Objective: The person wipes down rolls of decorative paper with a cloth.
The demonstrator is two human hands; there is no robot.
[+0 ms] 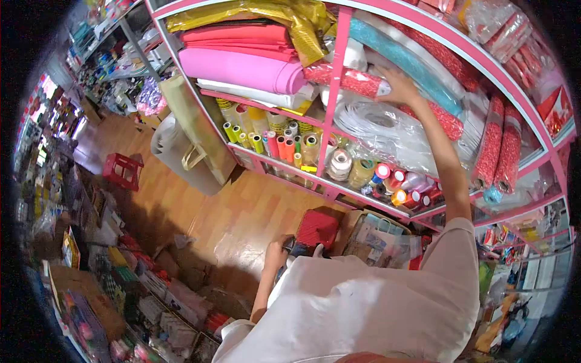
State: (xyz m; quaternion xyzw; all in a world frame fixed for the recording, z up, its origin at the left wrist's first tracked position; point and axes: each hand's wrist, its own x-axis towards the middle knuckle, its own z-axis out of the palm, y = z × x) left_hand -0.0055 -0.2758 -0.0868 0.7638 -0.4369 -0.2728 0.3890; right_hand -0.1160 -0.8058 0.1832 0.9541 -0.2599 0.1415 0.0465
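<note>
My right hand [397,86] reaches up into the pink-framed shelf, its fingers and thumb round a red patterned roll [351,81] in clear plastic, near a white label. A teal roll [393,51] lies just above it, and a plastic bag of coiled white strips [378,121] below. My left hand [277,249] hangs low at my side with curled fingers, beside a red stool [318,228]. Something dark shows at its fingertips; I cannot tell what it is.
Folded pink sheet material [242,69] fills the left bay, above small tape rolls [281,145]. Ribbon spools [363,172] line the lower shelf. A box of packets [378,236] stands on the floor by my feet. Further off are a white roll [181,154] and a red crate [123,171].
</note>
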